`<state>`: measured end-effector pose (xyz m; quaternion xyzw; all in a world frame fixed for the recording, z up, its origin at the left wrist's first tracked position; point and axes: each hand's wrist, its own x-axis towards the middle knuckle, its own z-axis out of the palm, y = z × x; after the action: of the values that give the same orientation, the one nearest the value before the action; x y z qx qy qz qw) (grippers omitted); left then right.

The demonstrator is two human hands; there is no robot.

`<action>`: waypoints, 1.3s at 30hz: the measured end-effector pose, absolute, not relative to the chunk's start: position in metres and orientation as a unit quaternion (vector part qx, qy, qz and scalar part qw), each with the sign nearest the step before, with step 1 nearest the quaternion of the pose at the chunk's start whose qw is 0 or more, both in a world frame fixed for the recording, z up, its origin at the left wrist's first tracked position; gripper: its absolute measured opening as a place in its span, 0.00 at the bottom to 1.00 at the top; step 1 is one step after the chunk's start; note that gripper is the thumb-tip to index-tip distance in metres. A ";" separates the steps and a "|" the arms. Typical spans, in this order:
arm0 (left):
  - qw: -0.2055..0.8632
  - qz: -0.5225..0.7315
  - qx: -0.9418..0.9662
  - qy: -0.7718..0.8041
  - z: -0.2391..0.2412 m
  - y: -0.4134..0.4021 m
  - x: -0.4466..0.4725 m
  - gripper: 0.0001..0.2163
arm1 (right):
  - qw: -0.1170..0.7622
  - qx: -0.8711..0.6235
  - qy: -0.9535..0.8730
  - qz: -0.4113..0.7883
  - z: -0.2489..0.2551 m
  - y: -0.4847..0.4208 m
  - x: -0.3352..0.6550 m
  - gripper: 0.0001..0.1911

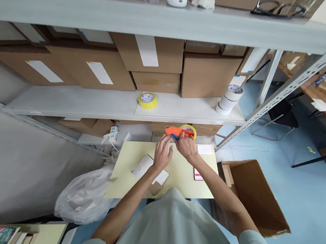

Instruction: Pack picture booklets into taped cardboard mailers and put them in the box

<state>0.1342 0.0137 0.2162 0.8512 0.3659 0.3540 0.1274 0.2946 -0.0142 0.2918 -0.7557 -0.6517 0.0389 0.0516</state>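
My right hand [187, 145] is closed around an orange and blue tape dispenser [176, 131], raised above the far side of the small pale table [126, 168]. A yellow-rimmed tape roll [194, 130] sits in the dispenser. My left hand [163, 153] is beside the dispenser's left end, with its fingers stretched and its thumb apart; whether a fingertip touches the tape is too small to tell. Below my left hand lies a small cardboard piece or parcel [156, 189] with white labels. A phone with a pink screen [198, 175] rests under my right forearm.
Metal shelves [101, 102] with cardboard boxes [210, 76] stand in front, holding a yellow tape roll [147, 100] and stacked white tape rolls [229, 100]. An open carton [255, 197] stands right of the table. A white plastic bag [85, 195] bulges on the left.
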 end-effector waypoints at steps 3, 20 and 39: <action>0.109 0.407 0.839 0.343 0.268 0.054 0.157 0.24 | 0.103 -0.744 -0.659 -0.032 0.333 0.032 0.307 0.21; 0.151 0.375 0.821 0.403 0.239 0.077 0.094 0.20 | 0.240 -0.731 -0.631 -0.094 0.310 0.109 0.357 0.24; 0.294 0.021 0.693 0.658 0.080 0.055 0.019 0.25 | 0.448 -0.658 -0.093 0.598 0.073 -0.153 0.203 0.29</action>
<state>0.0185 0.0555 0.0803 0.6929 0.6579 0.0206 0.2943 0.2035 -0.1531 0.0730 -0.6578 -0.0926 0.5984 0.4479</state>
